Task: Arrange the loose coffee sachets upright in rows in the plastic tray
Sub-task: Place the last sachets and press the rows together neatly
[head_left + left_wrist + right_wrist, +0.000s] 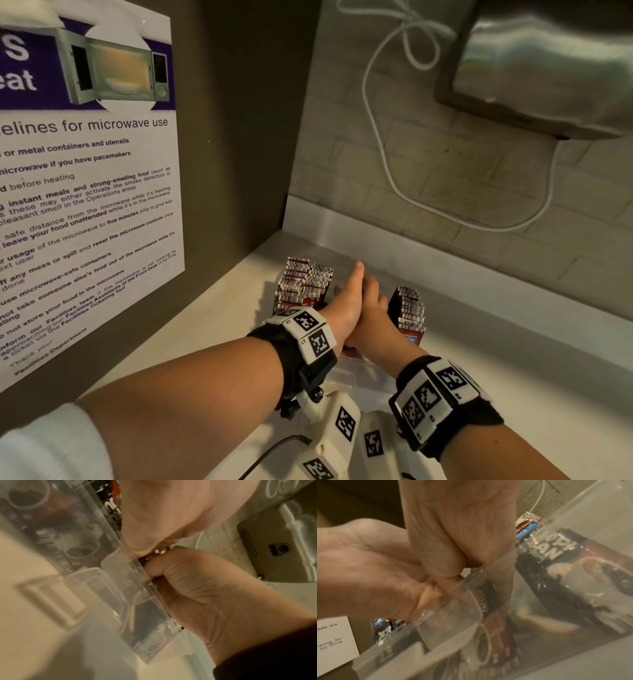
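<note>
Hands meet over the clear plastic tray (363,375) on the pale table (513,377) — left hand (347,305) and right hand (371,315) pressed side by side, each grip curled round a small bunch of coffee sachets (163,551) just inside the tray's near wall. Printing on the packs is blurred; a coffee cup picture shows. Upright rows of sachets (303,284) stand at left, another row (409,310) at right, leaving open room between. Beyond, the poster (85,188) reads "microwave use"; a white cable (376,137) hangs on the tiled wall.
</note>
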